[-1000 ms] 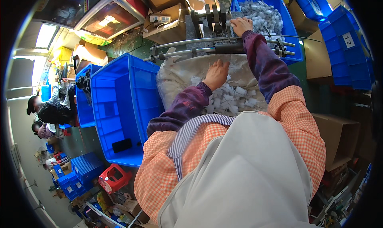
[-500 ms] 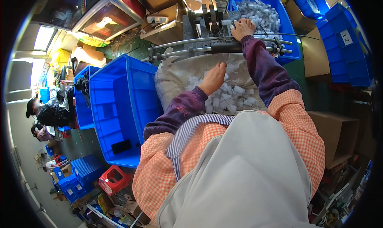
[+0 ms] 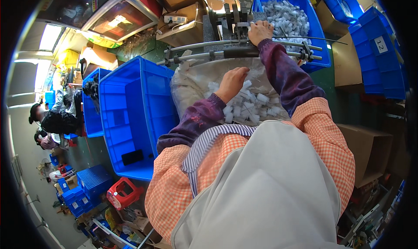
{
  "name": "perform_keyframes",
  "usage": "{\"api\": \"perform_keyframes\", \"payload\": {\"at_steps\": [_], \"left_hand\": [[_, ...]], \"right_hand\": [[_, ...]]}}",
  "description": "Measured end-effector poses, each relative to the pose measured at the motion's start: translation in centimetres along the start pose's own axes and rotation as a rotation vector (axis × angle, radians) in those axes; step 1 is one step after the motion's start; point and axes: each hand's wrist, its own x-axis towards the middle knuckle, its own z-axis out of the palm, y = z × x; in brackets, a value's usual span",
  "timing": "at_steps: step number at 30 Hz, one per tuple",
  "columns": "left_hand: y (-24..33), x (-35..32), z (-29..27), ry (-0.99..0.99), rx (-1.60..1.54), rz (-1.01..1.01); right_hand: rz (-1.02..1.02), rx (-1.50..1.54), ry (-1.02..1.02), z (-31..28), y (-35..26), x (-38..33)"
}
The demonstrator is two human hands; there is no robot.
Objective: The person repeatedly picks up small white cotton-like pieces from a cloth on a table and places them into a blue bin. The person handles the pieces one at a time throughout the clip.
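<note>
Two brush heaps (image 3: pixel 252 104), before and right of machine (image 3: pixel 229 21), suggest partway; left hand (image 3: pixel 234 81), right hand (image 3: pixel 261 31) apart, grips unclear.

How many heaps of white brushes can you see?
2: one heap in the blue bin beyond the right hand, another heap on the beige sheet near the left hand. Others may be hidden.

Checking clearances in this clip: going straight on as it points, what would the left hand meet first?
Probably the black tube on the metal rail, near the right forearm; the left hand's height against it is unclear.
</note>
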Motion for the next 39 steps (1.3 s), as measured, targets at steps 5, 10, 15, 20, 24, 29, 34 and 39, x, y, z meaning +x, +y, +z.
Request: {"api": "perform_keyframes", "payload": {"at_steps": [5, 10, 15, 20, 24, 29, 34, 39], "left_hand": [[0.7, 1.0, -0.5, 0.035, -0.024, 0.029], [2.2, 2.2, -1.0, 0.054, -0.032, 0.049], [3.1, 3.6, -1.1, 0.087, -0.045, 0.075], [3.6, 4.9, -1.0, 0.154, -0.041, 0.069], [4.0, 4.8, -0.9, 0.077, 0.043, -0.128], [1.4, 0.5, 1.2, -0.316, 0.441, -0.159], [-1.8, -2.6, 3.7, -0.362, 0.426, -0.081], [-2.1, -2.4, 4.0, -0.381, 0.396, -0.127]], "right_hand": [[-0.009, 0.064, -0.053, 0.3, 4.6, 1.1], [-0.037, -0.201, -0.098, -2.6, 7.1, 2.9], [0.279, -0.121, -0.016, -5.9, 11.9, 1.3], [-0.342, 0.859, -0.549, -10.9, 6.8, -6.2], [-0.424, 0.826, -0.474, -7.9, 5.8, -6.0], [-0.124, 0.352, 0.065, -1.2, 4.9, -0.5], [-0.112, 0.047, 0.069, 0.6, 2.9, 1.4], [-0.128, 0.084, 0.097, 1.9, 3.3, 2.1]]}}
